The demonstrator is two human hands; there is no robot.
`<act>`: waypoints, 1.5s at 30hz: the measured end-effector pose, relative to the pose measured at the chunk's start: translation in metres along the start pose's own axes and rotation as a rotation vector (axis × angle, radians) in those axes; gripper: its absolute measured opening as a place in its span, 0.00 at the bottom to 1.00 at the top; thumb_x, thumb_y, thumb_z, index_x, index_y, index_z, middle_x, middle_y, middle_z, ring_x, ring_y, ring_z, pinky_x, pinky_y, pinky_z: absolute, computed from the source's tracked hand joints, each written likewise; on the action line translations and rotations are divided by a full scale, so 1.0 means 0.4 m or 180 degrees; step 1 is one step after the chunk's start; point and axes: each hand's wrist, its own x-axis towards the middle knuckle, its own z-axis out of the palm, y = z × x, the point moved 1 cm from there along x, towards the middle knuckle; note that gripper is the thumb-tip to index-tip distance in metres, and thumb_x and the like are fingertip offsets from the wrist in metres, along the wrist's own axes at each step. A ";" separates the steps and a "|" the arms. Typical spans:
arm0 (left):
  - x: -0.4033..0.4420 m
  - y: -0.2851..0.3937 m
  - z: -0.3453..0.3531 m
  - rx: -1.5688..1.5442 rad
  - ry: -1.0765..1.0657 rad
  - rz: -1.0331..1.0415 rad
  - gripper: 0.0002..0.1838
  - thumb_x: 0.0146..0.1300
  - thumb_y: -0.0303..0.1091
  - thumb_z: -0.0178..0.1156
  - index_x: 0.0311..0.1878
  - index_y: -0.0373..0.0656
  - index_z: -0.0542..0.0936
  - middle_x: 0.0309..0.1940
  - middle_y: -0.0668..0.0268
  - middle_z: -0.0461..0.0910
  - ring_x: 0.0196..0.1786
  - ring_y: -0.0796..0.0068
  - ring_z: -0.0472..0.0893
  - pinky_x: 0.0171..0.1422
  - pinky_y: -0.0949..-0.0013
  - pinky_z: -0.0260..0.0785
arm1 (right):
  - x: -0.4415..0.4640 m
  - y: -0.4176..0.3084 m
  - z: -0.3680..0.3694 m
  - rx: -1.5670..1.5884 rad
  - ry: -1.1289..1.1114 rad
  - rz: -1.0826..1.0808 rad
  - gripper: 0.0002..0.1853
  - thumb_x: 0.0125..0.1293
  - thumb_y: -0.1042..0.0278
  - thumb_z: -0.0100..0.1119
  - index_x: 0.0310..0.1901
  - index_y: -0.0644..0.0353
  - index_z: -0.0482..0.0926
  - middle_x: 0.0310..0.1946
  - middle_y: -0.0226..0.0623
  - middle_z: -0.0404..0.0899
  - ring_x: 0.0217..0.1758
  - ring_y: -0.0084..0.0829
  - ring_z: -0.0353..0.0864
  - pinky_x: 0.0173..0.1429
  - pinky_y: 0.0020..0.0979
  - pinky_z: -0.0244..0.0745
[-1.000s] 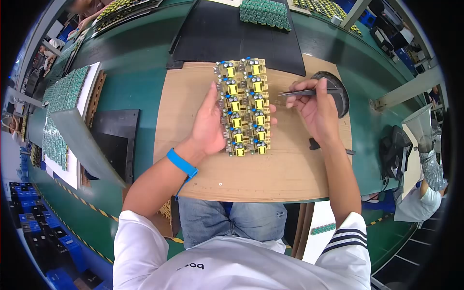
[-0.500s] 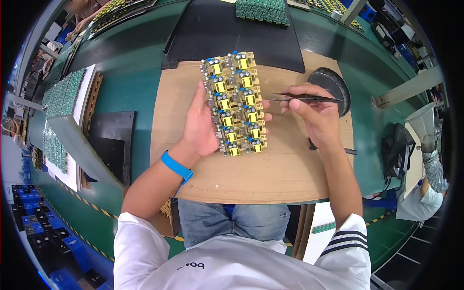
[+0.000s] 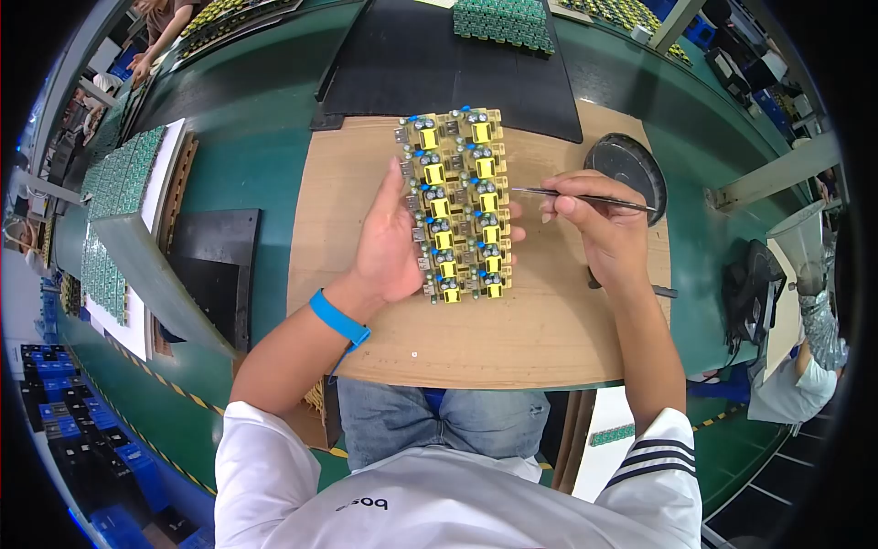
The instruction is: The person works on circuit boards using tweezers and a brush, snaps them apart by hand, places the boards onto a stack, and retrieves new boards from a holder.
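Observation:
A panel of circuit boards (image 3: 459, 206) with yellow, blue and silver parts lies across my left hand (image 3: 389, 247), which grips it from beneath; the thumb is at its left edge and fingertips show past its right edge. Dark tweezers (image 3: 599, 199) are pinched in my right hand (image 3: 608, 224), their tip pointing left near the panel's right edge. Under both hands is a cardboard sheet (image 3: 549, 339). Behind my right hand sits a round black dish (image 3: 626, 165). A dark tool, partly hidden by my right wrist, rests on the cardboard.
A black mat (image 3: 402, 73) lies beyond the cardboard, bearing stacked green boards (image 3: 503, 23). At the left are more green boards (image 3: 123, 201), a curved grey bar (image 3: 165, 279) and a black tray (image 3: 215, 238). Other people are at the upper left and far right.
Since the half-second-old frame, the panel and my left hand have shifted right and the panel is more upright. The tweezers' tips, spread earlier, now appear close together; my right hand has moved slightly down.

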 end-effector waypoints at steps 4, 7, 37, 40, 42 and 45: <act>-0.003 -0.006 0.004 -0.0037 -0.0101 -0.0027 0.49 0.74 0.74 0.21 0.80 0.43 0.57 0.70 0.38 0.68 0.69 0.34 0.73 0.71 0.32 0.69 | -0.005 -0.001 0.002 -0.0005 -0.0014 -0.0077 0.09 0.65 0.82 0.66 0.46 0.66 0.87 0.48 0.49 0.85 0.44 0.35 0.86 0.50 0.36 0.83; -0.004 -0.007 0.005 -0.0014 -0.0100 -0.0031 0.48 0.74 0.73 0.21 0.80 0.43 0.57 0.70 0.39 0.68 0.70 0.35 0.73 0.71 0.32 0.69 | -0.004 -0.005 0.006 -0.0026 -0.0042 -0.0087 0.09 0.65 0.82 0.66 0.46 0.66 0.87 0.48 0.50 0.85 0.44 0.35 0.86 0.49 0.36 0.83; -0.011 -0.024 0.019 0.0217 -0.0082 -0.0122 0.47 0.75 0.72 0.22 0.81 0.44 0.55 0.72 0.43 0.68 0.70 0.37 0.73 0.73 0.35 0.68 | -0.021 -0.029 0.037 0.0086 0.0102 -0.0119 0.14 0.64 0.84 0.66 0.49 0.65 0.75 0.49 0.55 0.85 0.43 0.35 0.89 0.52 0.35 0.86; -0.011 -0.022 0.023 0.0166 -0.0070 -0.0063 0.47 0.75 0.72 0.22 0.81 0.44 0.55 0.73 0.42 0.67 0.71 0.36 0.72 0.73 0.35 0.68 | -0.022 -0.026 0.038 0.0087 0.0071 -0.0169 0.14 0.64 0.85 0.67 0.47 0.64 0.73 0.49 0.57 0.85 0.44 0.36 0.89 0.52 0.36 0.87; -0.011 -0.021 0.021 0.0112 -0.0067 -0.0064 0.47 0.75 0.73 0.22 0.81 0.44 0.55 0.73 0.43 0.67 0.71 0.37 0.72 0.73 0.36 0.68 | -0.024 -0.025 0.039 -0.0026 0.0014 -0.0208 0.13 0.64 0.85 0.67 0.45 0.63 0.72 0.49 0.58 0.85 0.44 0.37 0.89 0.52 0.38 0.88; -0.013 -0.020 0.017 0.0012 -0.0071 -0.0060 0.47 0.75 0.73 0.23 0.81 0.43 0.55 0.73 0.43 0.67 0.71 0.38 0.72 0.74 0.36 0.68 | -0.030 -0.023 0.046 0.0013 -0.0058 -0.0170 0.13 0.65 0.86 0.66 0.44 0.63 0.72 0.48 0.59 0.85 0.45 0.38 0.89 0.52 0.39 0.88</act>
